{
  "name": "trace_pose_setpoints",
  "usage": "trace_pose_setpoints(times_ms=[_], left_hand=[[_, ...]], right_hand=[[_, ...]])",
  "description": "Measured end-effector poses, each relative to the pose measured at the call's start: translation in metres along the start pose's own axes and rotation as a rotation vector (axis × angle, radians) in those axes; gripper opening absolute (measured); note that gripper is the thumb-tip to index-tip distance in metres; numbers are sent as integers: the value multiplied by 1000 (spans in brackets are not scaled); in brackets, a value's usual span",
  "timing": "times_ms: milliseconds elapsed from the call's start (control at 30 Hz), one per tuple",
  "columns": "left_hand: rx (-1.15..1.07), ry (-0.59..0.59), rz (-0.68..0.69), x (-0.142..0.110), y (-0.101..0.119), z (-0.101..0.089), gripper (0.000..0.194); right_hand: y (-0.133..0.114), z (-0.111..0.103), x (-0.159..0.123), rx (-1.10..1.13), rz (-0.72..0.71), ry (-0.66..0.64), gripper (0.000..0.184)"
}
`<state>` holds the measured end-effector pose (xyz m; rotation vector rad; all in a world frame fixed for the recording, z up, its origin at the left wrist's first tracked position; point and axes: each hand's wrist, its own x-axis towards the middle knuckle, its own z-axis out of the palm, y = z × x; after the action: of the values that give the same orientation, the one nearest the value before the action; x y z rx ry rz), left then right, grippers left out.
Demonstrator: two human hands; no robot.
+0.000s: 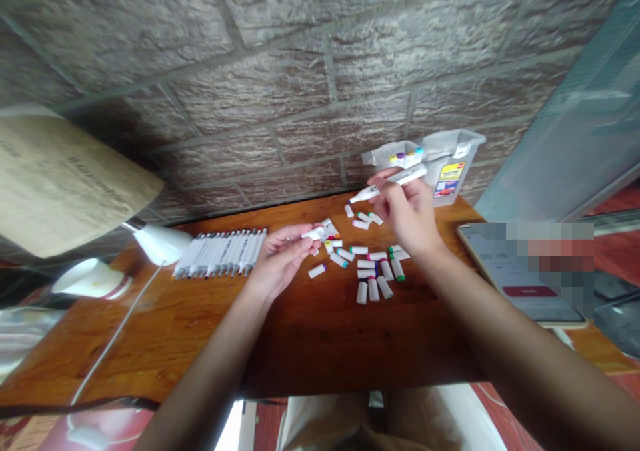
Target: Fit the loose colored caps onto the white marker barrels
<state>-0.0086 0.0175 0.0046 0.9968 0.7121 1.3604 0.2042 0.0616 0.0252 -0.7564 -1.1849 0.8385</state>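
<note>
Between the fingers and thumb of my left hand point(277, 257) is a white marker cap point(313, 234). My right hand point(407, 214) grips a white marker point(395, 183), its uncapped tip pointing down and left toward the cap, apart from it. Below and between my hands, several loose white caps point(367, 264) with coloured ends lie scattered on the wooden table point(310, 344). Left of my left hand, several white markers point(220, 254) lie side by side in a row. Behind my right hand stands a clear plastic container point(463, 147) with several capped markers point(405, 154).
A tablet point(525, 274) lies at the table's right edge. On the left are a lamp with a paper-like shade point(75, 177), a white paper cup point(93, 277) and a white cable point(117, 334). A stone-patterned wall point(280, 84) borders the back.
</note>
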Motion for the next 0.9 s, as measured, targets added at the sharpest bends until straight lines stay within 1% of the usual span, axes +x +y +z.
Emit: trace_pose_setpoints(times_ms=[67,167,300,367,500,667,800,900], left_hand=[[13,4,8,1,-1,0,28],[72,13,40,3,-4,-2,29],[265,45,90,4,-10,-8,33],[361,64,125,3,-13,-8,33],[455,106,199,0,-15,-1,30],[512,125,234,-2,-16,3,33],[539,132,265,-3,-15,2,34],[553,136,287,-3,-15,1,32]], right_hand=[[-5,4,-3,53,30,-37,10],[-12,11,-12,68,44,-144,13],[-11,15,-22,-6,18,-274,17],[-8,15,-25,-56,0,-313,18],[-1,15,-26,-148,-19,-329,18],[0,16,-25,-104,43,-328,20],[2,17,-25,-139,37,-345,18],[5,16,-24,-133,63,-346,17]])
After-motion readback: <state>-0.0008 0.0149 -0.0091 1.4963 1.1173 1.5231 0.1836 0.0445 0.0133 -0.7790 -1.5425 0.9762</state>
